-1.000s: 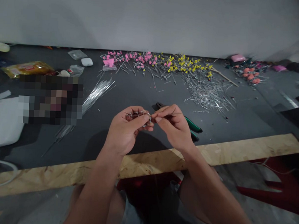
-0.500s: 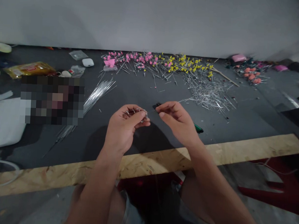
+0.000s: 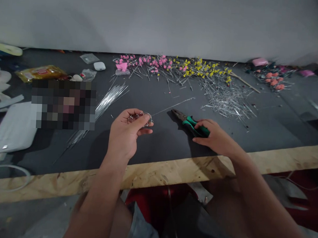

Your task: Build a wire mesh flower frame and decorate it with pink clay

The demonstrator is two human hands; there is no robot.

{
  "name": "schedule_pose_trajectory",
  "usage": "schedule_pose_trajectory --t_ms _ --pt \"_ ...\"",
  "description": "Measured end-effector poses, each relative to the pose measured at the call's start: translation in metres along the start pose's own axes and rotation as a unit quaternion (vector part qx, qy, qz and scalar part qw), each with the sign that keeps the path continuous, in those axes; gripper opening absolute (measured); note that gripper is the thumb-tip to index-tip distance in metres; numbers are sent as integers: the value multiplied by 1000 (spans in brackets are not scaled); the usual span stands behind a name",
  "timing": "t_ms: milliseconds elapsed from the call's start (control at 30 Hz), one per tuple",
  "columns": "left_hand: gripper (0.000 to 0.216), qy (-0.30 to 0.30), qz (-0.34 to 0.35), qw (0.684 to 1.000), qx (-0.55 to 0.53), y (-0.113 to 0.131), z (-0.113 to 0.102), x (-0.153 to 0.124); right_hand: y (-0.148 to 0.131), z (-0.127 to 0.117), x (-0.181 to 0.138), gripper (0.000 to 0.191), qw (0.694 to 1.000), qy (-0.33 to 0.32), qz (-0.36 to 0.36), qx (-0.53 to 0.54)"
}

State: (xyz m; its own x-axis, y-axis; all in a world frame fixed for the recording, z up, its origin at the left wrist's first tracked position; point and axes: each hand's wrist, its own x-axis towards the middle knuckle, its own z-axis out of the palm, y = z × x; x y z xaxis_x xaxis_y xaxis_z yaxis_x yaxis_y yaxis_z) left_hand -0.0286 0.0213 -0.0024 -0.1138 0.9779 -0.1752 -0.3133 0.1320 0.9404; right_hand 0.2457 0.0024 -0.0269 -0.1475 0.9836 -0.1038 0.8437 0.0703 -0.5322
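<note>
Pinched in my left hand (image 3: 130,130) is a small piece of bent, looped silver wire (image 3: 148,120). A thin twisted wire end (image 3: 175,104) runs out from it to the upper right. My right hand (image 3: 211,133) is closed round the handles of a pair of pliers (image 3: 186,121) with green and black grips. The pliers' dark jaws point up and left, toward the wire, and are apart from it. Part of the handles is hidden under my fingers.
Behind lie pink and yellow wire-stemmed pieces (image 3: 200,69) and a heap of short wires (image 3: 225,102). A bundle of straight wires (image 3: 107,99) is left. Orange pieces (image 3: 273,80) sit at far right. A white box (image 3: 13,126) stands left, and a wooden strip (image 3: 167,173) edges the table.
My right hand has moved right and down from near the wire and now grips the pliers. The wire end between the hands now shows. The view has shifted slightly.
</note>
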Motion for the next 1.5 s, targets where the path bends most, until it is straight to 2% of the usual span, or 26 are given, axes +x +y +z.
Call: schedule_pose_trajectory --t_ms 67,167,300,400,500,733,900,1100,1233,1367,1500 --pt "25 1 4 1000 -6 0 1 2 -4 -3 -3 34 999 4 24 31" --pt "23 -7 15 1000 -25 1 4 3 -12 -11 -13 32 986 -48 89 132" --pt "18 -29 15 999 -44 1 9 2 -29 -16 -28 24 939 -116 120 302" --pt "16 -39 15 998 -44 1 11 1 -43 -15 -34 29 911 -163 131 357" --pt "15 -47 14 998 -46 0 12 0 -52 -16 -36 31 900 -202 117 368" --pt "14 -54 -1 997 -50 0 14 -1 -58 -13 -39 44 897 -213 85 379" --pt "14 -52 0 997 -48 -1 15 -1 -64 -7 -38 48 908 -209 51 359" --pt "12 -33 8 999 -38 -1 15 1 -71 -4 -36 43 927 -183 6 329" --pt "12 -19 11 999 -30 1 16 1 -74 -2 -35 32 930 -179 9 321" --pt "12 -22 4 999 -30 3 16 1 -73 -1 -35 41 912 -194 30 360" --pt "12 -26 5 999 -34 4 17 0 -72 -2 -35 41 910 -194 25 366"
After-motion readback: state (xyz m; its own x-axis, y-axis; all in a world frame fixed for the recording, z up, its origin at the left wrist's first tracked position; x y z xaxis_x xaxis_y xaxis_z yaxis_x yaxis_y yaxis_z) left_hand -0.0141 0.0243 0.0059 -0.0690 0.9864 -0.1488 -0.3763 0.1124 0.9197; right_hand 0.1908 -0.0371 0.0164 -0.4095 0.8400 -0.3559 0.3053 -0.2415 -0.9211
